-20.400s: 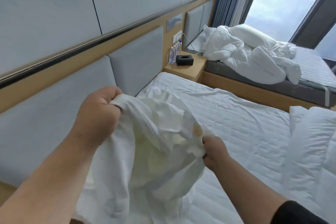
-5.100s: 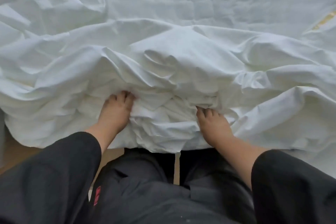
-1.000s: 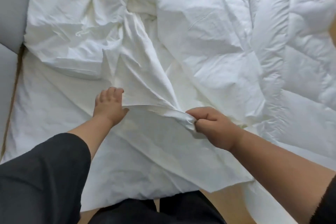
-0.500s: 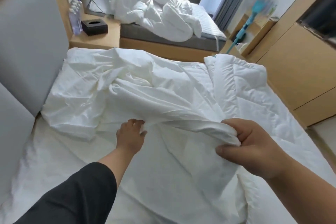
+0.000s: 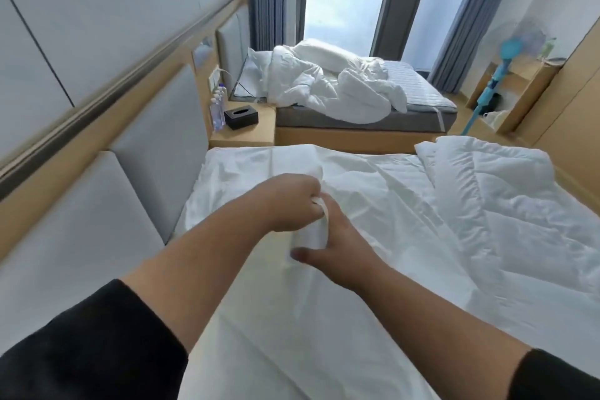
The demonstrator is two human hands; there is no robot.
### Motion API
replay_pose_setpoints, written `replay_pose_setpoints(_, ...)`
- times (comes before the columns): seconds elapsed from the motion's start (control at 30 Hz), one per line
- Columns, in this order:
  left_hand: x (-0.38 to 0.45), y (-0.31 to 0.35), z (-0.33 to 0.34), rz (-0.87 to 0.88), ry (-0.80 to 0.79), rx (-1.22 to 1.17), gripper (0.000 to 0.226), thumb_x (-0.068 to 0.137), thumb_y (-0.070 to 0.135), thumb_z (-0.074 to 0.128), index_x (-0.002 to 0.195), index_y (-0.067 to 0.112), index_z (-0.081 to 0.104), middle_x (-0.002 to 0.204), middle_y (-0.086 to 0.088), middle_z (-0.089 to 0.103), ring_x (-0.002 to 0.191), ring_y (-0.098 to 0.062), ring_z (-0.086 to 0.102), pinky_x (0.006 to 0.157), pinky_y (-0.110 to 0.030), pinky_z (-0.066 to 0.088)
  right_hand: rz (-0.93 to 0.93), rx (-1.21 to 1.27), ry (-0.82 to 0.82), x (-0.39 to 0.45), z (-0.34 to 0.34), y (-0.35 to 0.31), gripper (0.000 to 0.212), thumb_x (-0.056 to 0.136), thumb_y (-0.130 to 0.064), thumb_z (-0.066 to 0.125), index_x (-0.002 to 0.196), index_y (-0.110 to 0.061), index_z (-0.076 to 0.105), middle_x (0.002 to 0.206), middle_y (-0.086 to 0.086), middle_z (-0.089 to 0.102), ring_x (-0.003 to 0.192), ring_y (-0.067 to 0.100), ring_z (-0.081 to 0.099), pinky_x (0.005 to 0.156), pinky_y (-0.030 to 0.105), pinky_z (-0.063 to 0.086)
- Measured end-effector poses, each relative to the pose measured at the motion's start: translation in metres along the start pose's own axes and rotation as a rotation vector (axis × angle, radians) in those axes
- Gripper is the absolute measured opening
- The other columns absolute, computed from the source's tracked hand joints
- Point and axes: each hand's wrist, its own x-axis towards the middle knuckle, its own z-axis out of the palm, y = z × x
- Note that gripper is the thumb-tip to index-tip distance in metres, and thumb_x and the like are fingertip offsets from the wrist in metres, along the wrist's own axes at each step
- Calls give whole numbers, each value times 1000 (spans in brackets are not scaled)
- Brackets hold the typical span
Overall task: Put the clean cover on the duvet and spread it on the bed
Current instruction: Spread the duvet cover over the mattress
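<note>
Lying across the bed (image 5: 227,318), the white cover (image 5: 373,204) is gripped mid-bed by the left hand (image 5: 292,204), fingers curled, and pinched by the right hand (image 5: 334,253). The quilted duvet (image 5: 506,204) is bunched along the bed's right edge.

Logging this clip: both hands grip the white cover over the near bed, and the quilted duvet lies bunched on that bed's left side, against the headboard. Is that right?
Not quite. In the head view the left hand and right hand do grip the cover, but the quilted duvet lies bunched on the bed's right side, away from the headboard.
</note>
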Motion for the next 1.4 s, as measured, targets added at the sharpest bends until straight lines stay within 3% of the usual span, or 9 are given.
replay_pose_setpoints(0.1,-34,-12,1,-2,-1,-211,16,79,36,61,94,38,54,87,16,58,77,-4,56,61,-22,40,-4,162,52,17,10,-19,24,77,-12,50,94,-8,66,87,-1,65,82,16,61,71,34,48)
replay_pose_setpoints(0.2,-70,-75,43,-151,98,-167,59,78,25,69,131,37,45,118,11,51,111,-12,52,91,-31,45,54,423,82,13,4,-13,30,66,3,41,80,3,68,74,9,63,70,21,59,66,36,48)
replay_pose_setpoints(0.33,-108,-124,144,-481,-135,-136,94,76,42,73,154,31,22,151,1,26,140,-28,29,113,-40,34,21,521,-42,3,4,-21,37,60,-2,42,86,9,66,77,15,62,70,24,58,64,37,45)
replay_pose_setpoints(0.53,-91,-143,181,-648,277,-661,13,98,32,58,105,28,69,107,-2,69,108,-29,62,93,-42,50,-48,594,-189,-10,-2,-21,21,77,21,38,91,25,54,86,19,57,79,28,55,72,41,41)
replay_pose_setpoints(0.7,-91,-172,157,-680,353,-582,26,106,27,45,86,21,60,90,-9,63,99,-36,62,76,-36,41,40,594,-200,-19,-15,5,41,67,-2,48,100,21,56,88,16,58,83,28,54,75,43,41)
replay_pose_setpoints(0.83,-68,-169,30,-609,478,-246,27,104,23,45,91,9,65,103,-25,67,102,-44,61,80,-41,43,138,134,-226,-16,-18,21,39,76,-37,69,112,-21,68,101,-9,71,90,12,66,87,42,55)
replay_pose_setpoints(1.07,-59,-24,-95,-108,280,116,33,100,29,53,67,23,50,68,9,52,66,-9,49,58,-25,29,-94,-29,-64,19,2,-41,118,58,-70,81,154,-41,17,142,-6,48,129,14,47,105,37,43)
replay_pose_setpoints(1.23,-87,-13,-58,-46,357,-173,12,87,40,65,82,37,55,77,18,56,79,-4,56,59,-12,34,-133,70,-7,30,20,-75,19,88,-19,59,101,-19,72,98,-1,73,97,23,67,84,38,55)
replay_pose_setpoints(1.4,-120,-90,36,-285,260,-226,43,65,52,66,102,35,53,103,14,57,97,-11,58,79,-27,47,-171,282,13,27,10,-84,24,81,-9,49,72,-17,69,70,-3,68,69,13,61,64,32,48)
